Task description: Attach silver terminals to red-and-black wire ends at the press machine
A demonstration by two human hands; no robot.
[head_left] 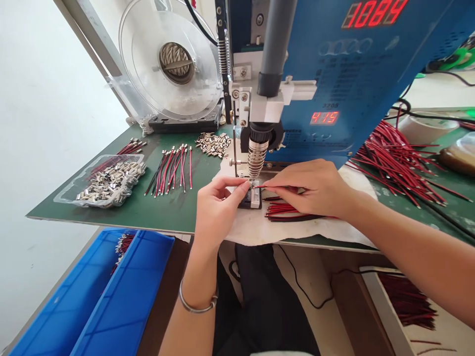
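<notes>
1. Dark trousers [267, 296] and the left forearm [185, 331], wearing a metal bracelet [198, 310], are filling the foreground below the edge of the green table [166, 217].
2. The right hand [311, 185] is pinching a thin red wire [261, 187], thumb and forefinger pressing together on it. The wire is projecting leftward from this grip, its long axis running roughly crosswise, toward a small holder [255, 199] beneath the metal tip [259, 159] of the blue machine [315, 59].
3. The left hand [215, 210] is facing it from the opposite side: its thumb and forefinger are pressing together just beside the wire's left end. Whether they are pinching a small part, one cannot tell. The right hand is holding the wire; the left is lying nearer its free end.
4. Other red and black wires [284, 212] are lying on a pale cloth [256, 235] just below the right hand; a larger wire pile [395, 160] is spreading farther right.
5. A row of wires [172, 170], a heap of metal plugs [213, 144] and a clear tray [61, 200] of similar plugs are resting on the left.
6. Readable marks: the upper display [374, 13] is showing "1084", the lower display [324, 117] "415", with what is looking like "3205" printed above it. Remaining lettering is appearing too faint to read.
</notes>
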